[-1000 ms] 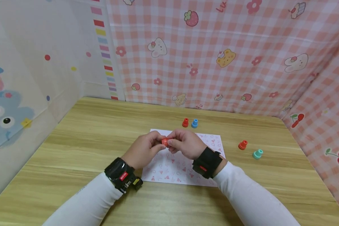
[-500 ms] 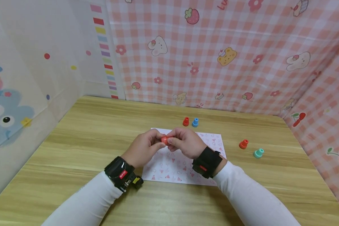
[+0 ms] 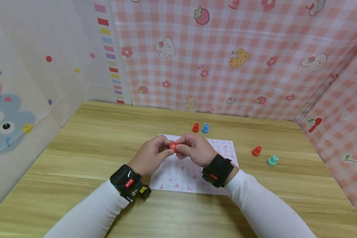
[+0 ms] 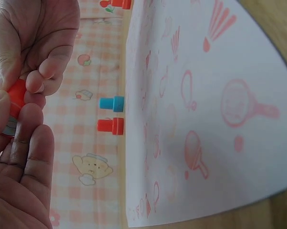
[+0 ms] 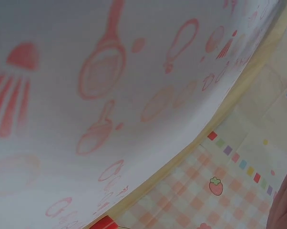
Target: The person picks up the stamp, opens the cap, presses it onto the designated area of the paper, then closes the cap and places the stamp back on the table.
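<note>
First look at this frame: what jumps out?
Both hands meet mid-table over a patterned sheet of paper: the left hand and right hand pinch one small red stamp between their fingertips. Four more stamps stand on the wooden table: a red stamp and blue stamp behind the paper, an orange stamp and teal stamp to its right.

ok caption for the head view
Both hands pinch a small red stamp above the patterned paper.
</note>
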Demonstrator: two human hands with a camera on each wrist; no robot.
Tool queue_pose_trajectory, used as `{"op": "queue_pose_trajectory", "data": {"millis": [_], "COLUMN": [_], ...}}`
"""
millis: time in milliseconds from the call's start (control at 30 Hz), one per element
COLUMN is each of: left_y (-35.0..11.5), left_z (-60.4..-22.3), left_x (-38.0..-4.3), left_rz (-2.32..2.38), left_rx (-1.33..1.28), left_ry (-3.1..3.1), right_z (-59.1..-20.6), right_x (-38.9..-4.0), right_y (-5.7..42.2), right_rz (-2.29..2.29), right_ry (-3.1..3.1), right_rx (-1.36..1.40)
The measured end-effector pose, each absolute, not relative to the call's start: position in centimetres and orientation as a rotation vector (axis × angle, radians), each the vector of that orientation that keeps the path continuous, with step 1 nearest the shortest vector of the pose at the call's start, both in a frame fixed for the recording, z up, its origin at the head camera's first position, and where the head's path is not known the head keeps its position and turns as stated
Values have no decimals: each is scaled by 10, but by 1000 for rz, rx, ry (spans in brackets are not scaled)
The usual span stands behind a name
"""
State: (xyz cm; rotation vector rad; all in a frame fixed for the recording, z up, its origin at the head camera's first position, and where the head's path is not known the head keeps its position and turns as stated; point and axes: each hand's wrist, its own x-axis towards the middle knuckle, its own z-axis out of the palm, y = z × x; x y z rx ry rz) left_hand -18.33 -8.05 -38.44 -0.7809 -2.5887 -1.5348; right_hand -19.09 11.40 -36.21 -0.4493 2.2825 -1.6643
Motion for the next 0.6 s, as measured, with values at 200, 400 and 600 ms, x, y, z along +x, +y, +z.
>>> {"op": "queue_pose_trajectory", "data": {"millis": [200,400,600], "left_y": [-81,-81,-80], "left_z": [-385,-385,-386], "left_x": [-183,-183,-184], "left_rz": [-1651,-1754,-1770], "left_rx": [-735,-709,-689], "left_ry": [-2585,-2553,-2545], "right_z": [-342,-359,-364], "right_x": [-180,-190,-192], "right_y": [110,113,113], "right_rz": [-1673,-1714,-1758], "right_ry": [2254,2210,2192], "right_rx": [-432,-397,-413]}}
